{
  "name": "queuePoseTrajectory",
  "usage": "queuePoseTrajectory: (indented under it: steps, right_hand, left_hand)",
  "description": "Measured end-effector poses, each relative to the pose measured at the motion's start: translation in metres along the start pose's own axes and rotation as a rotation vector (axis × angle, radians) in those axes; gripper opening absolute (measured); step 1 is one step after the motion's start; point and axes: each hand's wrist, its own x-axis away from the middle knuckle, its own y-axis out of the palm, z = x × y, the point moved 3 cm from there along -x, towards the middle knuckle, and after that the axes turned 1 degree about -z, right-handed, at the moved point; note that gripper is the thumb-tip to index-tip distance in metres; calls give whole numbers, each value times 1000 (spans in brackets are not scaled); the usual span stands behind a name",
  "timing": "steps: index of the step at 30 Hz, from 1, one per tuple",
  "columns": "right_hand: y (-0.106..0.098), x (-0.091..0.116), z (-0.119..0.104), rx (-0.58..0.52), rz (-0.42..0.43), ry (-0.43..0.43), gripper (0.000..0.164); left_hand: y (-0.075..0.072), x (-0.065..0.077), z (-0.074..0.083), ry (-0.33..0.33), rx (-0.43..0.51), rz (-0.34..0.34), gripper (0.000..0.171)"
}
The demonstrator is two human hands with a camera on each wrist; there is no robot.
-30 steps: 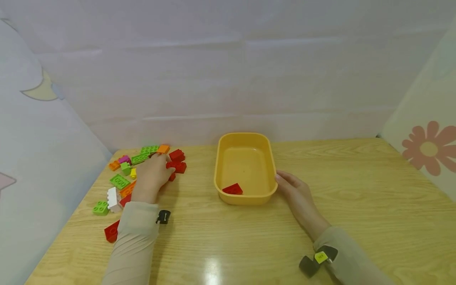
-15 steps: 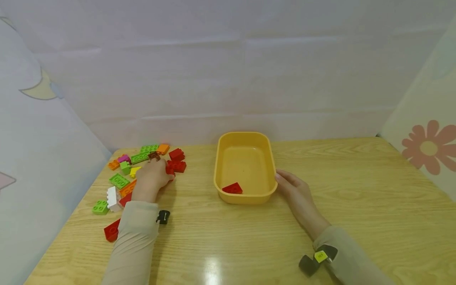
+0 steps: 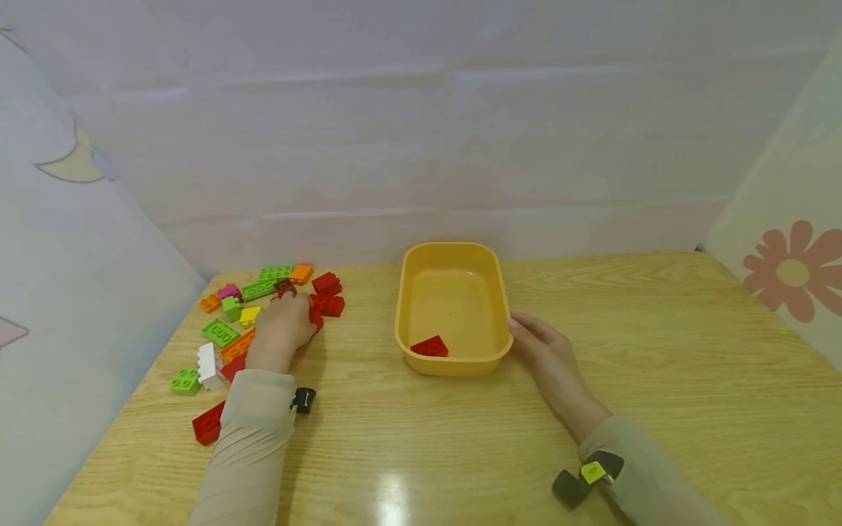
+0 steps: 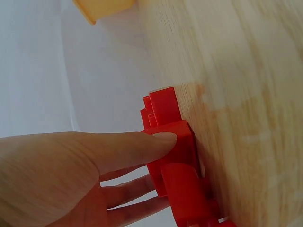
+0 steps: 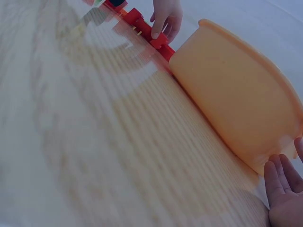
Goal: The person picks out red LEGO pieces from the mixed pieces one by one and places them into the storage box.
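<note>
In the head view my left hand [image 3: 283,329] is down among the loose toy bricks at the left of the table. Thumb and fingers pinch a red toy brick [image 4: 179,147], as the left wrist view shows close up; other red bricks [image 4: 163,106] touch or adjoin it. Fairly straight fingers of my right hand [image 3: 552,365] rest against the right side of a yellow plastic box [image 3: 454,307], near its front corner. One red brick [image 3: 430,347] lies inside the box at the front left.
Around my left hand lie green bricks [image 3: 220,333], a white brick [image 3: 209,367], a yellow brick [image 3: 250,315], an orange brick [image 3: 301,274] and a brown brick [image 3: 284,286]. Nearer the front is another red brick [image 3: 208,424]. A papered wall [image 3: 447,146] stands behind the table.
My left hand has shifted slightly toward me among the red bricks, uncovering the brown brick. The right hand and the box stay where they were.
</note>
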Motion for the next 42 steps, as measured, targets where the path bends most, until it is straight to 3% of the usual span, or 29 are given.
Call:
queuePoseTrajectory:
  steps: [8,16,31,42]
  right_hand:
    - [0,0,-1,-10,-4,-4,66]
    - [1,0,-2,-52,-7,-14,66]
    - [0,1,-1,42,-5,8,65]
    - [0,1,-2,2,-13,-4,65]
  left_hand:
    - [-3,-1,2,-2,18,19,39]
    - [-13,4,9,24,24,82,35]
    - [-26,17,57,96,-50,284,36]
    - [-25,18,72,129,-11,404,33]
